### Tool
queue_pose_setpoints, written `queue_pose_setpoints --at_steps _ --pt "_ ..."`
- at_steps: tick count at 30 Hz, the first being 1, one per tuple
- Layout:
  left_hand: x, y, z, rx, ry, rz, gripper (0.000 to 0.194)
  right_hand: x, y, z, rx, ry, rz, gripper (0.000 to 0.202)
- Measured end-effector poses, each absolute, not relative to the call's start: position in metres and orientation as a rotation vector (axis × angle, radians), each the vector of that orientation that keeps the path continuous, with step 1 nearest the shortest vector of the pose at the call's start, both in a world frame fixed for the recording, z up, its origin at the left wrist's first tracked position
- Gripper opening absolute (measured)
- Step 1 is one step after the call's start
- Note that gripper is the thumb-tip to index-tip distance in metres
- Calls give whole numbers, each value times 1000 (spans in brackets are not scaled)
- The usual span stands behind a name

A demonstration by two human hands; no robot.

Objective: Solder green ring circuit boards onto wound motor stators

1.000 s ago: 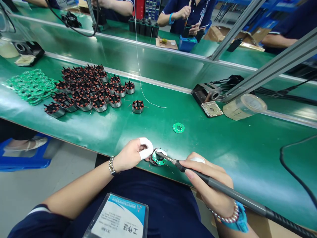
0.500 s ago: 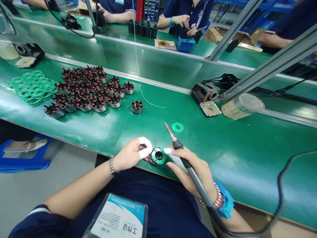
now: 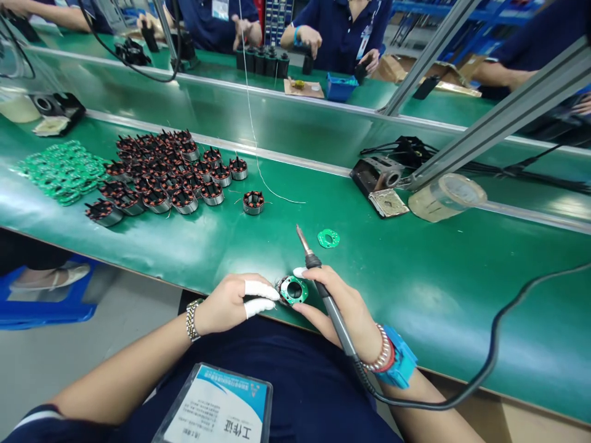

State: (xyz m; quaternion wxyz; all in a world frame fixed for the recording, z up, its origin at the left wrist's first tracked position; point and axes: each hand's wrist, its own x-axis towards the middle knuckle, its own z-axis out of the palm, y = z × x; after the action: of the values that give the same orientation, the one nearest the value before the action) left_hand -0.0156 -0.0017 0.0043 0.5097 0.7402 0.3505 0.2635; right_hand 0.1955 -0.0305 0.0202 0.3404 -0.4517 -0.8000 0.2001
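A motor stator topped by a green ring-shaped circuit board is near the table's front edge. My right hand holds a soldering iron, its tip pointing up and away, while its thumb and a white-covered fingertip touch the board's right side. My left hand, with white covers on two fingers, is at the stator's left side, fingers stretched and slightly apart by thin wires. Beyond the iron's tip lies a loose green board. One separate stator stands farther back.
Many stators and a pile of green boards occupy the left. A solder wire hangs down to the table. At the right are an iron stand, a plastic tub and a metal post. Co-workers sit beyond the rail.
My left fingers have straightened from a pinch beside the stator. My right hand and the iron have shifted slightly left. The co-workers' hands have moved.
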Motion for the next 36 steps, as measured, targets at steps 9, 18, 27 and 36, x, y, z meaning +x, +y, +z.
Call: queue_pose_setpoints --at_steps 9,18,27,36 --pt "2 -1 7 1335 866 642 8 185 -40 20 -1156 -1988 357 31" --pt "5 -5 10 1176 899 643 15 164 -34 23 -1130 -1955 437 21" --pt "8 -9 10 896 943 553 22 170 -35 24 -1224 -1832 401 20" --pt "7 -6 11 915 998 498 17 202 -52 44 -1063 -1921 370 27"
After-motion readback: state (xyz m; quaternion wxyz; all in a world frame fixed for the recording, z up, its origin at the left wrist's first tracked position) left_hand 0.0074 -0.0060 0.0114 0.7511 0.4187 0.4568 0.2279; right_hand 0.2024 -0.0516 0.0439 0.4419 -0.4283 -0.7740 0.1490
